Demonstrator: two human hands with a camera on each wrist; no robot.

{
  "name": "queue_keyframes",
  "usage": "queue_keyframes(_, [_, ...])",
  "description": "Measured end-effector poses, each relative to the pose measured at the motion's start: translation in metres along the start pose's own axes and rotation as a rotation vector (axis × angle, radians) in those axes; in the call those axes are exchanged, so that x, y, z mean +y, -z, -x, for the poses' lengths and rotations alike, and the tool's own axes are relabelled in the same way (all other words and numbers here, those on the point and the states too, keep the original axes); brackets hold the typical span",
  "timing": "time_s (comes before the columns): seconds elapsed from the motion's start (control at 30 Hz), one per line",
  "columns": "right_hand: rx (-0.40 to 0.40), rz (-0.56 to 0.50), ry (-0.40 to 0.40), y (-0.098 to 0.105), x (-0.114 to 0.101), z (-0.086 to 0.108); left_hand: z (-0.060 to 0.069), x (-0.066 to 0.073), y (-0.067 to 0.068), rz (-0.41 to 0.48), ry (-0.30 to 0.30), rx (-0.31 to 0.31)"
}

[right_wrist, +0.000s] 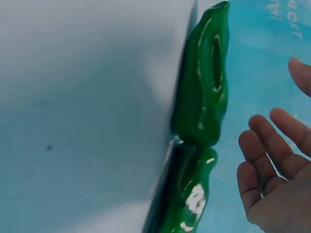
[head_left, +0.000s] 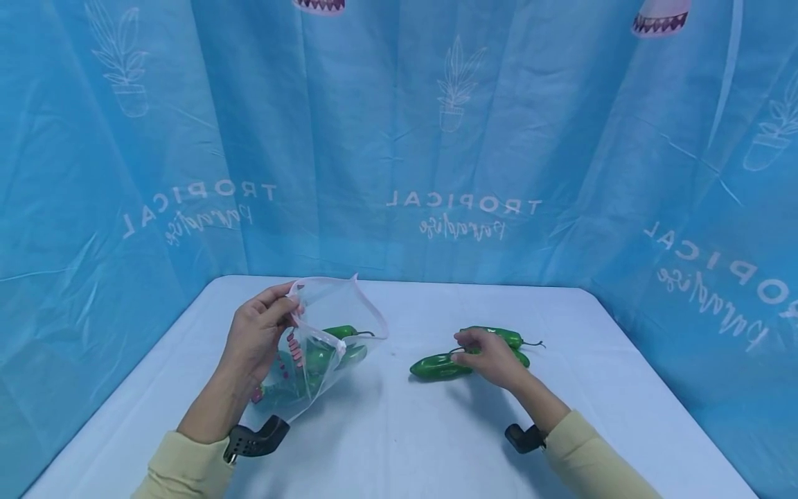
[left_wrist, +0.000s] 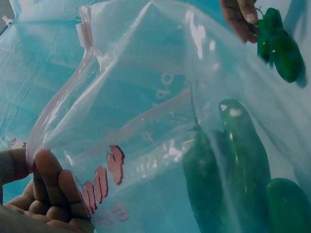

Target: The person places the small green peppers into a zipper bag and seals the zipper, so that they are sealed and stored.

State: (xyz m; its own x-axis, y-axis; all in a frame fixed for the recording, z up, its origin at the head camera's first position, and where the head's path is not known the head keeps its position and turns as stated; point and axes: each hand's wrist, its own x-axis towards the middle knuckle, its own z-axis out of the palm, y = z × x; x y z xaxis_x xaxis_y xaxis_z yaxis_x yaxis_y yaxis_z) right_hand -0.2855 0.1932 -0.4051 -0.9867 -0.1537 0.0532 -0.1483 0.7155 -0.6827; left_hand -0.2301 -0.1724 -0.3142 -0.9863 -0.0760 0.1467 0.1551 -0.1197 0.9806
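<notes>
Head view: our left grip [head_left: 262, 326] pinches the rim of a clear zip bag [head_left: 339, 301], bagged green peppers [head_left: 319, 359] inside, at the left of the white tabletop [head_left: 399, 436]. Our right grip [head_left: 490, 357], fingers parted and empty, hovers beside loose green peppers [head_left: 439, 367] before a blue curtain [head_left: 349, 138].

From above, the head view looks forward and down over the table [head_left: 386, 443] to the curtain [head_left: 349, 138]. The left wrist view faces the bag [left_wrist: 146, 87] from close up, the right wrist view the loose peppers [right_wrist: 201, 82]; the head view shares both.
</notes>
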Motion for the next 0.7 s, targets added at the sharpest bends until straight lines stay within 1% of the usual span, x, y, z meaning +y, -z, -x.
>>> queue_keyframes(0.27, [-0.016, 0.020, 0.015, -0.002, 0.011, 0.002, 0.001, 0.001, 0.000, 0.001, -0.005, -0.002])
queue_keyframes(0.47, [-0.016, 0.039, 0.016, -0.003, 0.015, 0.002, 0.000, -0.001, 0.000, 0.008, -0.010, -0.017])
queue_keyframes(0.6, [-0.007, 0.055, -0.006, -0.005, 0.018, 0.002, 0.000, -0.003, -0.001, 0.007, -0.007, -0.017])
queue_keyframes(0.7, [-0.011, 0.071, -0.046, -0.008, 0.021, 0.002, 0.000, -0.004, -0.001, 0.006, -0.005, -0.012])
